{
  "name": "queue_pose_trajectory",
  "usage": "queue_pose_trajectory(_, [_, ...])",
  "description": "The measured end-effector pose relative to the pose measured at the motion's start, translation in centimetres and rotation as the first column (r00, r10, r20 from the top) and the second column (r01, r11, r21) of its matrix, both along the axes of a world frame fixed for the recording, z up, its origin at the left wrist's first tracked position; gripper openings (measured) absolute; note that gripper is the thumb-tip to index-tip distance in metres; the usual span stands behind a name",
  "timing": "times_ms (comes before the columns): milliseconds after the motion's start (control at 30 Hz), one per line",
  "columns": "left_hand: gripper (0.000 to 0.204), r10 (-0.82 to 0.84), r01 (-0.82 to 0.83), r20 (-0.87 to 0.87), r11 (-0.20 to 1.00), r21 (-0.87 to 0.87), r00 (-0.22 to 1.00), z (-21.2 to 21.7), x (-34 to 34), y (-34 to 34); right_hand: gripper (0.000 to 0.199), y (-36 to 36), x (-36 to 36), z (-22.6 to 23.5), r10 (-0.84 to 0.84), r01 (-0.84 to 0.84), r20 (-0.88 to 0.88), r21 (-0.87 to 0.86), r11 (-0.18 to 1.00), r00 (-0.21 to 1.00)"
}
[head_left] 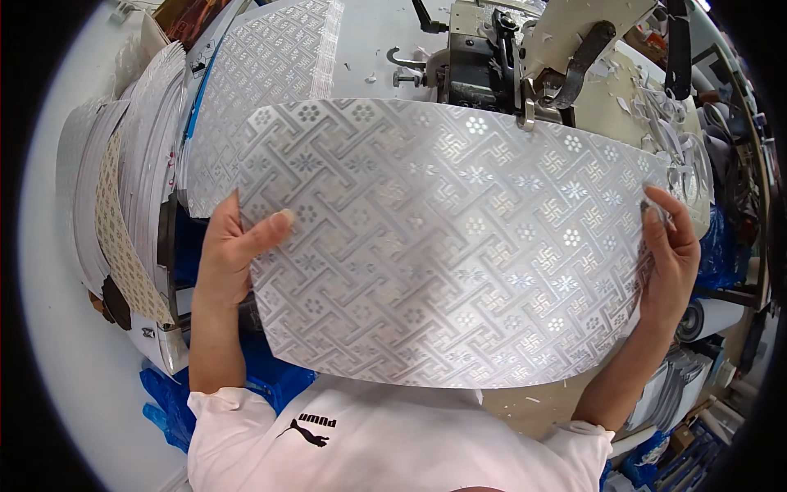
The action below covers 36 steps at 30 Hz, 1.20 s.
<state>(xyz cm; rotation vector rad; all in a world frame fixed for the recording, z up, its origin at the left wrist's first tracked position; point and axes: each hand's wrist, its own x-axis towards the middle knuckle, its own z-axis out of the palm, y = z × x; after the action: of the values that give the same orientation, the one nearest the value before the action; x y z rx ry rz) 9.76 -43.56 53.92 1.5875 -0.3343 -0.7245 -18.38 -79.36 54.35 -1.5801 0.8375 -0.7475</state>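
Note:
A large silvery-white sheet point(443, 254), curved along its edges and embossed with a lattice and small flowers, spans the space between my hands. My left hand point(232, 246) is closed on its left edge, thumb on top and the other fingers mostly hidden underneath. At the right edge my right hand point(674, 250) pinches the same sheet between thumb and fingers. The sheet's far edge lies against the metal foot point(528, 115) of a table-mounted machine point(484, 70), which looks like a sewing or trimming machine. Whether the edge sits under that foot, I cannot tell.
Matching patterned sheets point(270, 61) lie stacked on the table point(369, 37), back left. More curved pieces point(147, 180) stand in a thick pile at the far left. Scraps and offcuts point(672, 135) litter the machine's right side. Blue plastic point(275, 369) shows below the table.

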Motion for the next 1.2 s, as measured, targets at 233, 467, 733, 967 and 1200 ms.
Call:
queue_pose_trajectory(233, [0.036,-0.272,0.247,-0.178,0.957,-0.154,0.946,-1.6,-4.1,-6.4,0.030,-8.6,-7.2,2.1,0.106,-0.118,-0.141,-0.084,0.989,0.984])
queue_pose_trajectory(467, [0.032,-0.486,0.394,-0.250,0.853,-0.341,0.837,-3.4,-8.3,-13.4,0.034,-17.2,-16.2,4.9,-0.002,-0.095,-0.330,-0.278,0.956,0.944])
queue_pose_trajectory(733, [0.036,-0.565,0.429,-0.203,0.774,-0.466,0.800,-3.3,-12.5,-18.7,0.042,-15.6,-17.2,10.2,-0.697,-0.170,-0.341,-0.937,0.304,0.631])
queue_pose_trajectory(967, [0.033,-0.664,0.817,0.556,0.574,-0.050,0.500,0.6,-10.9,-12.6,0.058,2.5,-2.0,8.8,0.437,-0.639,-0.466,-0.538,0.550,0.769])
queue_pose_trajectory(1200, [0.037,-0.607,0.653,0.358,0.757,-0.012,0.710,2.0,-4.2,-0.2,0.033,7.0,2.3,5.3,0.593,-0.568,-0.175,-0.584,0.581,0.786])
